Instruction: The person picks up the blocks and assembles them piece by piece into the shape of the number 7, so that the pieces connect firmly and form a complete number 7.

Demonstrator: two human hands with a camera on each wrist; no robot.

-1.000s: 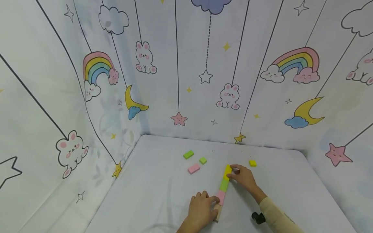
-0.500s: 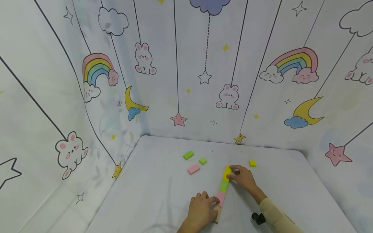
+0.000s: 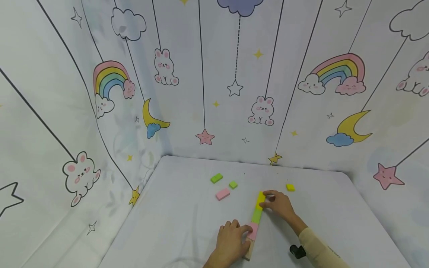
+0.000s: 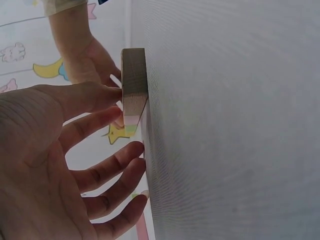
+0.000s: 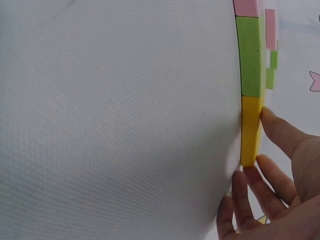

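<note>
While one yellow block (image 3: 260, 201) is held at the fingertips of the right hand (image 3: 280, 204), one pink block (image 3: 254, 232) and one wooden block (image 3: 248, 254) are touched by the spread left hand (image 3: 229, 240), with one green block (image 3: 257, 215) lined up between and four loose blocks (image 3: 216, 178) nearby (two green, one pink, one yellow).

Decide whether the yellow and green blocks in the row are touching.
Touching: the right wrist view shows the yellow block and green block meeting end to end, no gap visible.
</note>
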